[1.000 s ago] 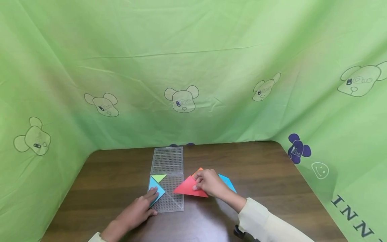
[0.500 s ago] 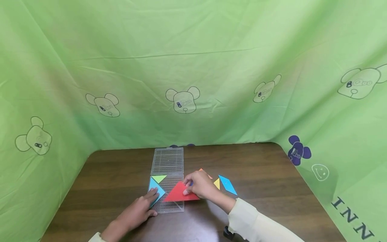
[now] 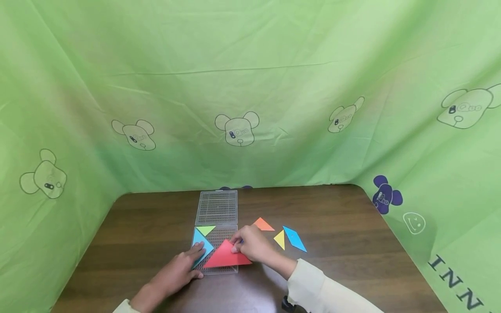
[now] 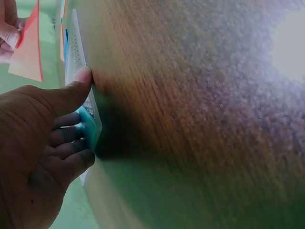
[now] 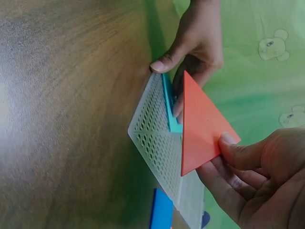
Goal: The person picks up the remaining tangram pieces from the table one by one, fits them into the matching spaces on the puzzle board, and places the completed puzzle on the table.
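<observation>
A red triangle tile (image 3: 227,255) is pinched between thumb and fingers of my right hand (image 3: 254,245). It hangs tilted over the near right part of the open clear plastic case (image 5: 157,138), raised off its perforated floor in the right wrist view. My left hand (image 3: 182,265) rests its fingers on a light blue triangle tile (image 3: 205,245) along the case's left side, and its thumb (image 4: 78,88) touches the near edge. A light green triangle tile (image 3: 205,230) lies in the case's far left corner. A blue piece (image 5: 162,210) beside the case is mostly hidden behind my right hand in the head view.
On the brown table (image 3: 332,217), right of the case, lie an orange tile (image 3: 264,224), a yellow triangle tile (image 3: 280,239) and a blue parallelogram tile (image 3: 295,239). The case's gridded lid (image 3: 217,208) lies flat behind its base. Green printed cloth (image 3: 238,87) surrounds the table.
My right hand has carried the red triangle tile left and nearer, from the case's right edge to over its base, uncovering the yellow and orange tiles. The left hand has stayed put.
</observation>
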`<state>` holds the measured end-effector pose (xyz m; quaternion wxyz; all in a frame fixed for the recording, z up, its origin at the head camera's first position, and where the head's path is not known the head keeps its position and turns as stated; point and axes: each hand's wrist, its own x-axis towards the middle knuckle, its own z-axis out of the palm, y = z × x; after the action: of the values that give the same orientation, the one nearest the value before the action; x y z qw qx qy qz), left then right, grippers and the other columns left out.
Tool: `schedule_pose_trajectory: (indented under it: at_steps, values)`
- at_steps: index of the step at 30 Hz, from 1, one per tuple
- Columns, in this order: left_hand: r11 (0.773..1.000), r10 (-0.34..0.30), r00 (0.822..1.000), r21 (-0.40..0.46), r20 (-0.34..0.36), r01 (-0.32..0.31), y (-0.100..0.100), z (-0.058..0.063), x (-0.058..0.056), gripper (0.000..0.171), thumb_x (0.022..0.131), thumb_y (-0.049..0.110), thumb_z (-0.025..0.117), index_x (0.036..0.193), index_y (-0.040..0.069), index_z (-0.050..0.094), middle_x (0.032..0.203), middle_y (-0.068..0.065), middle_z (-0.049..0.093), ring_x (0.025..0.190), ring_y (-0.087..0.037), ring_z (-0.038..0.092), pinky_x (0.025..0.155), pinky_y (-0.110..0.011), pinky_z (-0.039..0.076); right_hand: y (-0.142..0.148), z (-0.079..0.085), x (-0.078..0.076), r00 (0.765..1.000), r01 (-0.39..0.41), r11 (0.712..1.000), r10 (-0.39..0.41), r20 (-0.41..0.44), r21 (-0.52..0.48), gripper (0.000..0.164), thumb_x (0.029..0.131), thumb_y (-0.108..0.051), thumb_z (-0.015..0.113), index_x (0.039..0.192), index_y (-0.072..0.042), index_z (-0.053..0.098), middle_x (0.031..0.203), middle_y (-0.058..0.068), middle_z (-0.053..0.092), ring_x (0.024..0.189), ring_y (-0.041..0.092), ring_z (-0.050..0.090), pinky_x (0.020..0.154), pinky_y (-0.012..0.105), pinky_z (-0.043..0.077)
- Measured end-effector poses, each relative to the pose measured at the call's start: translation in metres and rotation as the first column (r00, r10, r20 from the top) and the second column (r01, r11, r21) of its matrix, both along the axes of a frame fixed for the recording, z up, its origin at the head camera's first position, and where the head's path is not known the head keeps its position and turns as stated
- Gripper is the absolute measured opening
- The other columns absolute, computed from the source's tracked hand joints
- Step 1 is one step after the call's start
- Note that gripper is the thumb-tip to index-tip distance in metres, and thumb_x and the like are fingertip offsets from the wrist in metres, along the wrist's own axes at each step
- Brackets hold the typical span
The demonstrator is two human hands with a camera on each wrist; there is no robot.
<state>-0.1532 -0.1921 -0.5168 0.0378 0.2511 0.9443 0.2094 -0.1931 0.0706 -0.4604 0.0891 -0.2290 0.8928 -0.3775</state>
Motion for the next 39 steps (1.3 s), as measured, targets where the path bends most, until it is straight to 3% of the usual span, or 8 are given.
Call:
schedule_pose_trajectory:
  at_steps: [17,27,39]
  values:
    - [1.0,0.016,1.0,-0.001,0.016,-0.016,0.001,0.002,-0.004,0.062,0.086,0.018,0.083,0.137,-0.007,0.06,0.152,-0.024,0.051,0.139,-0.042,0.051,0.105,-0.055,0.05,-0.019,-0.015,0.004,0.998,-0.004,1.0,0.004,-0.065,-0.003,0.006,0.084,0.002,0.08,0.088,-0.003,0.081,0.078,0.002,0.078,0.07,0.001,0.067,0.062,0.015,0.051]
    - [1.0,-0.006,1.0,0.016,-0.019,0.006,-0.001,0.003,-0.003,0.063,0.084,0.02,0.083,0.137,-0.007,0.061,0.151,-0.024,0.053,0.138,-0.042,0.053,0.102,-0.053,0.053,-0.03,-0.012,0.002,0.999,0.029,1.0,-0.029,-0.031,-0.004,0.008,0.084,0.002,0.078,0.091,-0.002,0.081,0.076,0.002,0.078,0.068,0.001,0.067,0.057,0.015,0.05]
    - [1.0,-0.01,0.999,0.014,-0.038,0.01,0.0,0.001,-0.003,0.063,0.083,0.018,0.084,0.136,-0.007,0.061,0.149,-0.025,0.054,0.137,-0.043,0.054,0.1,-0.052,0.055,-0.044,-0.025,0.0,0.999,0.027,1.0,-0.027,0.026,-0.011,0.007,0.086,0.004,0.076,0.09,-0.001,0.08,0.075,0.002,0.076,0.064,0.001,0.065,0.055,0.014,0.05]
